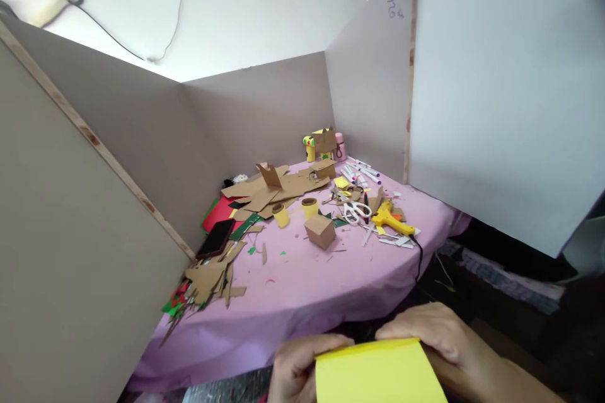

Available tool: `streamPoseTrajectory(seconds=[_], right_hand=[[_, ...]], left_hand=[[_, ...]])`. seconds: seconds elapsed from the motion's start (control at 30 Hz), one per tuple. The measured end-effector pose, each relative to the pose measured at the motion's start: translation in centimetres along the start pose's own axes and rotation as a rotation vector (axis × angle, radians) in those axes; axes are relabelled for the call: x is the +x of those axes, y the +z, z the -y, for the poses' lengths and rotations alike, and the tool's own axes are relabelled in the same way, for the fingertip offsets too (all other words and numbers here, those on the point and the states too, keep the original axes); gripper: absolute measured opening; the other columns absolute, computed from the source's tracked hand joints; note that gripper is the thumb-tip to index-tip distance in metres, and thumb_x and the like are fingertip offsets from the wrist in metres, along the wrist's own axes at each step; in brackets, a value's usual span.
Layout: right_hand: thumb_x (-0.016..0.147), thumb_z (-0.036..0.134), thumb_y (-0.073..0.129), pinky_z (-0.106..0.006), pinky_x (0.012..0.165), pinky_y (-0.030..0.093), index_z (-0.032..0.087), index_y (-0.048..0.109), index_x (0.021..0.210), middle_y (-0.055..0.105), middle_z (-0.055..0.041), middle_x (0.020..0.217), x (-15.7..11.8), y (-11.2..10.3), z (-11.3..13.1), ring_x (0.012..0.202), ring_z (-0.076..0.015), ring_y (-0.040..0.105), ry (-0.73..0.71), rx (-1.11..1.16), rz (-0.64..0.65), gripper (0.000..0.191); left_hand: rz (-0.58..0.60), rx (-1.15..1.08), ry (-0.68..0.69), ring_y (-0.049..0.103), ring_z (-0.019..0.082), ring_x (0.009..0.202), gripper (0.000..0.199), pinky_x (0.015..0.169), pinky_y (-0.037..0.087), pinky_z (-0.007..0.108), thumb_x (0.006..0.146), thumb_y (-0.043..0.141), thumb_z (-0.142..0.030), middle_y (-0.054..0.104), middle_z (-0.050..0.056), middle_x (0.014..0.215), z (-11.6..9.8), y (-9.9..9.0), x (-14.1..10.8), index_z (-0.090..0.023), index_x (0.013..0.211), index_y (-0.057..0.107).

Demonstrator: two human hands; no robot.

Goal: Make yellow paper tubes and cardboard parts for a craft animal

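My left hand [297, 365] and my right hand [437, 334] grip a bright yellow paper piece [378, 378] from both sides, low in the view and in front of the table edge. The fingers curl round its far edge, which looks folded over. Its lower part runs out of the picture, so I cannot tell whether it is a sheet or a covered box. Beyond it on the table stand a small cardboard box [321, 231] and two short yellow-wrapped cardboard tubes, one at the left [280, 215] and one at the right [309, 208].
A yellow glue gun [391, 220] with a black cord lies at the right, beside white-handled scissors [355, 212]. Markers [362, 171], cardboard sheets [283, 189], a dark phone [216, 238] and cardboard scraps [208, 280] cover parts of the pink tablecloth [293, 283]. Board panels [265, 101] enclose the table.
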State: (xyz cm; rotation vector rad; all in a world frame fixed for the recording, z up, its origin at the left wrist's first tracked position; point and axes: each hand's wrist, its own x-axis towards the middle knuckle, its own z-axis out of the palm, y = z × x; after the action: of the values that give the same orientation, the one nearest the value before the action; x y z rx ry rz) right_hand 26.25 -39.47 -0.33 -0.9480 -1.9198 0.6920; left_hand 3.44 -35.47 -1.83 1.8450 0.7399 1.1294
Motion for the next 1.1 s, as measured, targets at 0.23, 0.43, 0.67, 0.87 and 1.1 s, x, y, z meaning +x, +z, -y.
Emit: streamPoseTrajectory(seconds=[0.23, 0.43, 0.67, 0.87, 1.1], right_hand=[[0.087, 0.032, 0.054, -0.029, 0.080, 0.050, 0.030, 0.069, 0.102, 0.074, -0.0036, 0.099, 0.7, 0.5, -1.3, 0.091, -0.0221, 0.067, 0.213, 0.063, -0.198, 0.022], [0.080, 0.062, 0.049, -0.032, 0.066, 0.049, 0.021, 0.071, 0.080, 0.068, -0.0039, 0.071, -0.3, 1.6, -2.0, 0.070, -0.0221, 0.061, 0.664, 0.379, -0.273, 0.047], [0.067, 0.053, 0.070, -0.028, 0.067, 0.047, 0.018, 0.072, 0.074, 0.069, -0.0007, 0.068, 0.7, 4.1, -1.8, 0.071, -0.0201, 0.059, 0.741, 0.704, -0.364, 0.035], [0.075, 0.049, 0.065, -0.022, 0.060, 0.044, 0.022, 0.074, 0.075, 0.070, 0.0014, 0.065, 0.9, 4.1, -3.2, 0.064, -0.0165, 0.055, 0.665, 0.729, -0.501, 0.029], [0.080, 0.047, 0.062, -0.028, 0.074, 0.049, 0.023, 0.074, 0.090, 0.076, -0.0020, 0.086, 0.7, 5.0, -3.0, 0.082, -0.0231, 0.064, 0.619, 0.752, -0.440, 0.029]], left_hand=[[0.007, 0.427, 0.470, 0.071, 0.025, 0.086, 0.046, 0.072, 0.057, 0.031, 0.076, 0.065, -0.026, 0.075, 0.007, 0.097, 1.0, -1.4, -0.1, -0.033, 0.121, 0.058], [0.090, 0.958, 0.844, 0.066, 0.024, 0.099, 0.053, 0.081, 0.054, 0.028, 0.084, 0.053, -0.032, 0.071, 0.014, 0.106, 2.2, -3.4, -0.6, -0.016, 0.133, 0.045], [0.205, 0.863, 0.797, 0.058, 0.023, 0.113, 0.056, 0.092, 0.048, 0.030, 0.082, 0.052, -0.009, 0.068, 0.014, 0.114, 2.9, -2.6, 0.7, -0.013, 0.136, 0.039], [-0.411, 0.401, -0.090, 0.059, 0.020, 0.110, 0.027, 0.090, 0.048, 0.030, 0.089, 0.045, -0.023, 0.065, 0.009, 0.117, 4.7, -0.4, -0.5, -0.022, 0.111, 0.059], [-0.359, 0.165, -0.158, 0.059, 0.024, 0.086, 0.027, 0.078, 0.043, 0.031, 0.082, 0.052, -0.042, 0.067, 0.008, 0.089, 4.8, 2.2, -1.6, -0.019, 0.089, 0.064]])
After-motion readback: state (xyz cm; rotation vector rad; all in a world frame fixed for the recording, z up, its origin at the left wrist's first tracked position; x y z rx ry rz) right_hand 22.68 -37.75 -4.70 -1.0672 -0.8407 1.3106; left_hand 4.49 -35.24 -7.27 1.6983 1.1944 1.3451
